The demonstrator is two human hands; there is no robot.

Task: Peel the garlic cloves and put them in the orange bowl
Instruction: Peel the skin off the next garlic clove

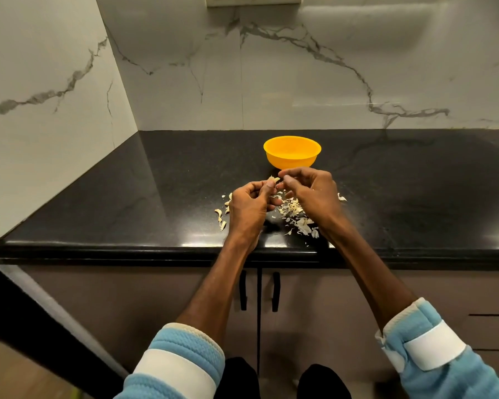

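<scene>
The dark table (113, 197) fills my view from the marble wall (300, 82) to its front edge, and everything I care about sits near its middle. The orange bowl (289, 162) stands upright just beyond the hands, its near wall just beside the right fingertips. I cannot tell whether any cloves lie inside it.

The left hand (249, 204) and right hand (314, 191) meet above the table, fingers curled. Torn skins (296, 214) litter the table under and beside them, with a few more off to the left.

Between the fingertips is the garlic clove (274, 179). The left grip pinches it between thumb and fingers, and the right grip pinches at its far end, where I judge the skin is being pulled off. It is too small for me to read its long axis with any confidence.

From that pinch the bowl lies forward and slightly right. The right hand is the nearer one, and nothing stands between clove and rim.
</scene>
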